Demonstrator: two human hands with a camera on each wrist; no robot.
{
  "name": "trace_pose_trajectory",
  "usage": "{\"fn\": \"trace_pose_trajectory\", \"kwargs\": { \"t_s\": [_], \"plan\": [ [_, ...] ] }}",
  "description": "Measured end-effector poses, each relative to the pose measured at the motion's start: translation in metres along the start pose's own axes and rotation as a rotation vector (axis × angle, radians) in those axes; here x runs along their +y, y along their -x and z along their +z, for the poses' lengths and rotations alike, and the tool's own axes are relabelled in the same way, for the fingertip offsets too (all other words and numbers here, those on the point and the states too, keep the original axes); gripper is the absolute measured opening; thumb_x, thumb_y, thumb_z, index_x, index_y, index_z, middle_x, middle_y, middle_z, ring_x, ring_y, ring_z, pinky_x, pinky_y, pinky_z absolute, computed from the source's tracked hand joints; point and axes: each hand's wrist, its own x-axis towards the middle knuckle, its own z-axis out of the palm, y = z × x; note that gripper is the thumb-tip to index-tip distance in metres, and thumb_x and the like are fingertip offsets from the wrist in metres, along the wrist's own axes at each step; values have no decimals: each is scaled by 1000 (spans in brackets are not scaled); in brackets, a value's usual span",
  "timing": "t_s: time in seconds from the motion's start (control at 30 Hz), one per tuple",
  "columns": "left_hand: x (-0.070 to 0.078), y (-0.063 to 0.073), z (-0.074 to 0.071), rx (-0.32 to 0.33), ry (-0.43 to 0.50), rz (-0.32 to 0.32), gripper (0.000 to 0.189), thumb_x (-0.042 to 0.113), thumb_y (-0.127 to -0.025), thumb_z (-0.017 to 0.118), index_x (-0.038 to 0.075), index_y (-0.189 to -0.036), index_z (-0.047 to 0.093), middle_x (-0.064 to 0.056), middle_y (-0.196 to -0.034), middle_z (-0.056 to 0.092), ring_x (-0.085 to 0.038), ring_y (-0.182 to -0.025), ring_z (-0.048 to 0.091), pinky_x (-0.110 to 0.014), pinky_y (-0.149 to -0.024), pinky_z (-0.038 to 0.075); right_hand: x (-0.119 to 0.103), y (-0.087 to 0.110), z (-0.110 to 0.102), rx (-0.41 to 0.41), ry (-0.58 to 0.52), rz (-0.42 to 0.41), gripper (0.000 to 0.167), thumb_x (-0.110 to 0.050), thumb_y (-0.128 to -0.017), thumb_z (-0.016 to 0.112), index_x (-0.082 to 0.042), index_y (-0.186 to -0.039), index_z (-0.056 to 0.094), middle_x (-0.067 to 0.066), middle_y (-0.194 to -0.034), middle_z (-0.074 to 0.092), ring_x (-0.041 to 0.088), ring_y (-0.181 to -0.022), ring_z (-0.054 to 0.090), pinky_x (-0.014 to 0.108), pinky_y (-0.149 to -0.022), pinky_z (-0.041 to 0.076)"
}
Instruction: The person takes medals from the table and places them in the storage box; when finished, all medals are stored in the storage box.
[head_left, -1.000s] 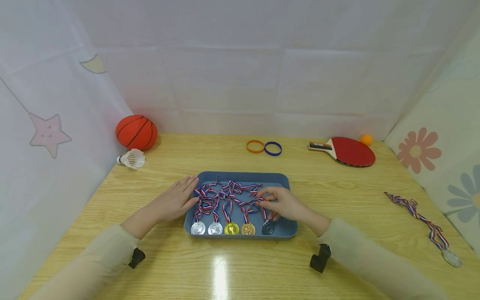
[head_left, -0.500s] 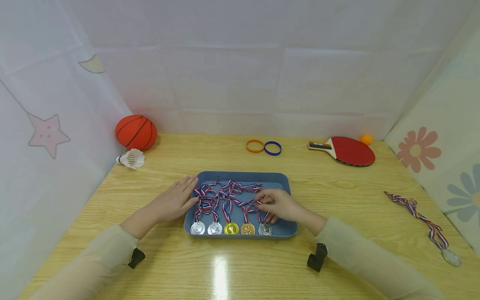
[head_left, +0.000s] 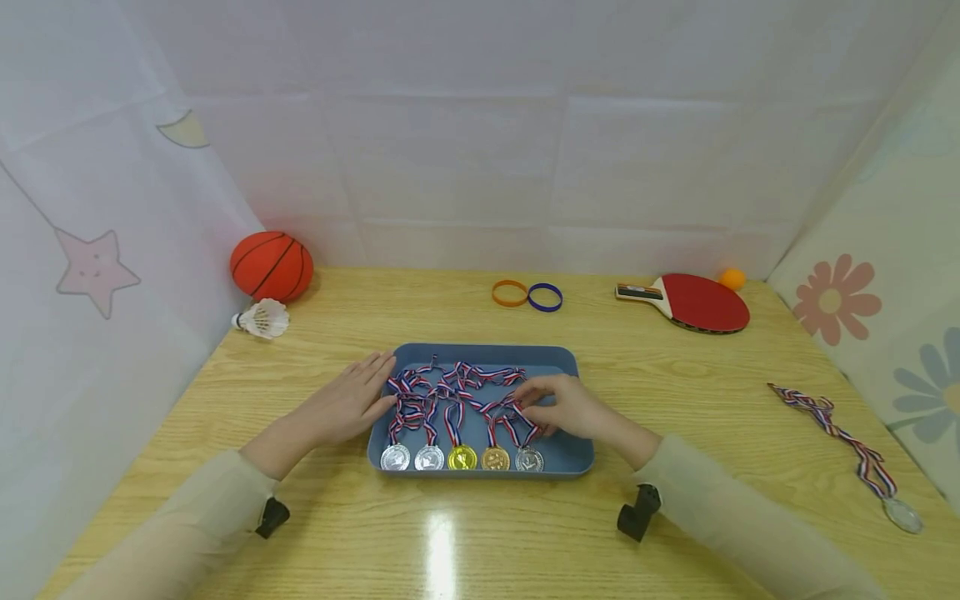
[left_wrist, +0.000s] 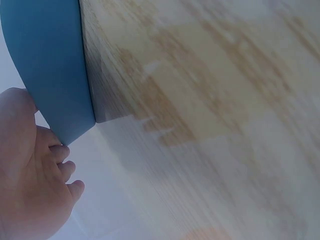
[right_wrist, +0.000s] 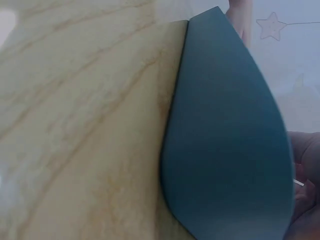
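A blue-grey tray [head_left: 487,353] holds several medals in a row along its near side, silver, gold and bronze in colour. Their red, white and blue ribbons [head_left: 408,414] lie tangled behind them. My left hand [head_left: 348,402] rests with straight fingers against the tray's left rim; the left wrist view shows its fingertips at the tray wall [left_wrist: 50,65]. Inside the tray on the right, my right hand [head_left: 566,406] pinches the ribbon of the rightmost silver medal [head_left: 529,459], which lies flat. In the right wrist view the tray wall [right_wrist: 225,135] hides most of that hand.
Another silver medal [head_left: 903,516] lies on the table at far right, its ribbon stretched behind it. Along the back are a red ball [head_left: 272,267], a shuttlecock [head_left: 264,318], orange [head_left: 510,302] and blue [head_left: 545,307] wristbands, a table tennis bat [head_left: 705,303] and an orange ball [head_left: 731,279].
The rightmost medal has shifted slightly left and now shows a bright silver face instead of a dark one. My right fingers have shifted over its ribbon. The left hand has stayed put.
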Motion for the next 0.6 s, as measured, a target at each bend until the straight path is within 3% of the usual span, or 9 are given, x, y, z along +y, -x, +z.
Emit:
{"fn": "trace_pose_trajectory", "kwargs": {
  "t_s": [0.3, 0.47, 0.6],
  "plan": [
    [-1, 0, 1, -1, -5, -7, 61, 31, -99, 41, -7, -142, 23, -22, -147, 21, -39, -134, 16, -51, -106, 16, -12, 18, -29, 44, -37, -17, 32, -15, -90, 61, 3, -116, 58, 16, -102, 60, 30, -76, 63, 39, -62, 54],
    [-1, 0, 1, 4, -4, 0, 61, 32, -99, 40, -8, -142, 23, -22, -147, 21, -39, -134, 17, -51, -106, 17, -18, 38, -51, 133, -72, -59, 29, -16, -90, 61, 0, -114, 60, 19, -102, 61, 39, -80, 61, 44, -66, 53],
    [-3, -1, 3, 7, -7, 7, 61, 32, -99, 41, -8, -142, 23, -23, -147, 21, -39, -134, 17, -51, -106, 18, -18, 58, -70, 210, -71, -77, 28, -13, -90, 61, 1, -113, 59, 15, -99, 63, 36, -79, 62, 39, -67, 54]
  ]
}}
